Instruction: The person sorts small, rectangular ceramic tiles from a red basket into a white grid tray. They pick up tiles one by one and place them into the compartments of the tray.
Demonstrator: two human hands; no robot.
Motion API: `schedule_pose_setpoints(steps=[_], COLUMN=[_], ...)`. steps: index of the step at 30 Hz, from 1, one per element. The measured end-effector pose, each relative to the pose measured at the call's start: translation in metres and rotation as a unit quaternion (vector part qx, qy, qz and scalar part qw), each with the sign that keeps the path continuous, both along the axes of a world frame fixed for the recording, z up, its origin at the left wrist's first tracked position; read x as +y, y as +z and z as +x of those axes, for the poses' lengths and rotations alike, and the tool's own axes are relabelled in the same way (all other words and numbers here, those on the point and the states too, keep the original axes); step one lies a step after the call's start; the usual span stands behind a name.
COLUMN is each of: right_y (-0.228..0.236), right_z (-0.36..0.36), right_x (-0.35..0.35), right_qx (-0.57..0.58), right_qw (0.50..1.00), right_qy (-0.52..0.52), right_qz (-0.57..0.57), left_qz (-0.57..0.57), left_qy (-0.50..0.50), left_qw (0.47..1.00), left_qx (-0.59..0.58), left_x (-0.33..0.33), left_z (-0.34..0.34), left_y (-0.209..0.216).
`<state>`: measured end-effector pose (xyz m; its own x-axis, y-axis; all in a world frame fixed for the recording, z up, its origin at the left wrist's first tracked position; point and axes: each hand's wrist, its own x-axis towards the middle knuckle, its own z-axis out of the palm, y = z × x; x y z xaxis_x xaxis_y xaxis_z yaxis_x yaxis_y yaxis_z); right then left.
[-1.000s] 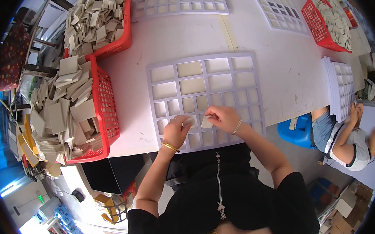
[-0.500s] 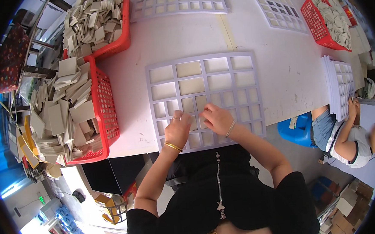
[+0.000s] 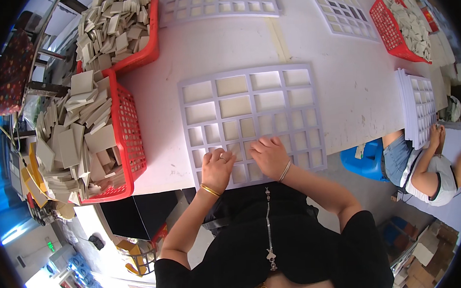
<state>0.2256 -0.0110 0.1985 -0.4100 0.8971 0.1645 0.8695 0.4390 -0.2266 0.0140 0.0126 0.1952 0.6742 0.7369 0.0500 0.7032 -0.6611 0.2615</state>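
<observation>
A white tray (image 3: 287, 112) divided into large and small rectangular cells lies flat on the table in front of me. Several cells, such as those in its second column, have cream flat pieces (image 3: 231, 85) in them. My left hand (image 3: 218, 169) rests over the small cells at the lower left, its fingers curled down onto the tray. Over the lower middle cells is my right hand (image 3: 271, 159), its fingers bent and drawn together too. What lies under the fingertips of either hand is hidden.
Red plastic baskets (image 3: 129, 134) heaped with cream flat pieces stand on the left. Another white tray (image 3: 222, 12) lies at the far edge, and one with dark pieces (image 3: 338, 10) at far right. A seated person (image 3: 427, 169) handles stacked trays (image 3: 417, 103) on the right.
Both hands have moved a little nearer to me, down the tray by about one row. Two small cells with cream pieces in them now show uncovered.
</observation>
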Motion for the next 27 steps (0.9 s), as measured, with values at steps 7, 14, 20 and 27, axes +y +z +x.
schedule_pose_setpoints(steps=[7, 14, 20, 27], right_y=[0.005, 0.011, -0.008, -0.045], right_z=[-0.005, 0.055, 0.146, 0.261], right_x=[-0.004, -0.001, -0.023, -0.038], right_qx=[-0.06, 0.188, 0.098, 0.16], right_qw=[0.996, 0.971, 0.902, 0.834], right_qy=[0.005, -0.146, -0.416, -0.528], right_qz=[-0.068, -0.008, -0.063, 0.019], left_qz=[-0.031, 0.029, -0.114, -0.258], left_qy=[-0.044, 0.204, 0.318, 0.228], left_qw=[0.994, 0.975, 0.917, 0.883], left_qx=[0.1, -0.082, -0.211, -0.32], left_x=[0.0, 0.022, 0.007, 0.021], left_z=[-0.001, -0.028, -0.059, 0.034], left_y=[0.017, 0.006, -0.023, -0.028])
